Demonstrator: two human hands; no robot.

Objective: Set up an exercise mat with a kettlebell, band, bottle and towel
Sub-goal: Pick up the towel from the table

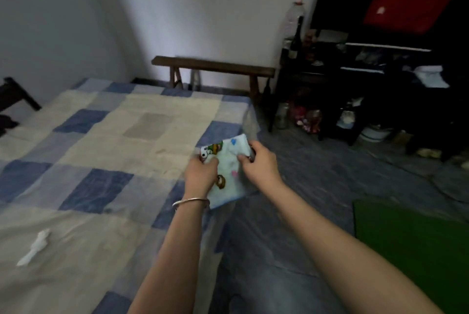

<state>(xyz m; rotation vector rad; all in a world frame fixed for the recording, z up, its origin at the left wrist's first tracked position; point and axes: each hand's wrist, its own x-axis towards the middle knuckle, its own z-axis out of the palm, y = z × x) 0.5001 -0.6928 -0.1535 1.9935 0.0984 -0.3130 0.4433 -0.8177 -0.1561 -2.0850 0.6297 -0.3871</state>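
We find the towel [228,171] just right of the frame's centre, a small white cloth printed with cartoon figures and edged in blue. It is held between two hands at the right edge of the bed [114,136]. We cannot tell whether its lower part rests on the bedding or hangs free.

The left hand [201,174] grips the towel's left side, fingers curled over the cloth, and a thin metal bangle [190,202] circles that wrist. The right hand [258,164] pinches the upper right part, thumb and fingers closed on the fabric.

The bed fills the left half of the frame under a blue, grey and cream checked cover, with a crumpled white scrap [34,247] lying at lower left.

At lower right we see a corner of the green mat [411,245] flat on the grey floor, well apart from the towel.

Beyond the bed, at upper centre, a dark wooden bench [213,66] stands against the white wall. At upper right a tall clear plastic bottle [294,15] rises beside dark cluttered shelves [368,72], with a red panel [406,10] above them.
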